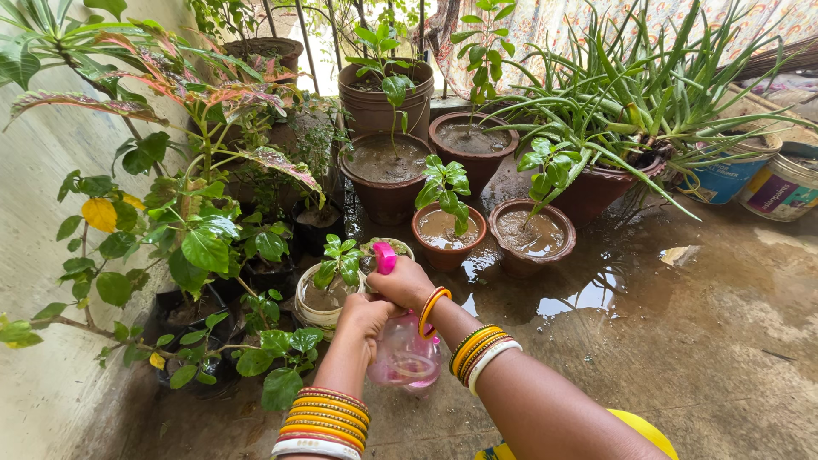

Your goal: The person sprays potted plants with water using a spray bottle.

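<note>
Both hands meet on a pink spray bottle (pixel 406 356) held low in the middle of the view, above a wet concrete floor (pixel 682 341). The right hand (pixel 402 284) is closed over the top of the bottle, its fingers curled around the bright pink trigger head (pixel 384 257), which sticks up just above the knuckles. The left hand (pixel 365 322) is wrapped shut around the bottle's neck and shoulder from the left side, so the two hands touch each other. The translucent body of the bottle hangs below them, between the wrists. Both wrists carry stacks of bangles (orange, gold, red and white), and one loose orange bangle (pixel 433 311) sits tilted on the right wrist near the hand.

The nozzle end points toward a small cream pot (pixel 317 308) holding a young green plant (pixel 339 262), just beyond the hands. Further on stand two small terracotta pots (pixel 447 243) and (pixel 530 251), both filled with muddy water, the first with a leafy seedling. Behind them are larger brown pots (pixel 388 192), and to the right a broad aloe plant (pixel 648 94) spreads from a dark red pot. Puddles lie on the floor near the pots. Two paint buckets (pixel 780 187) stand at the far right, and leafy plants in black pots line the wall on the left.
</note>
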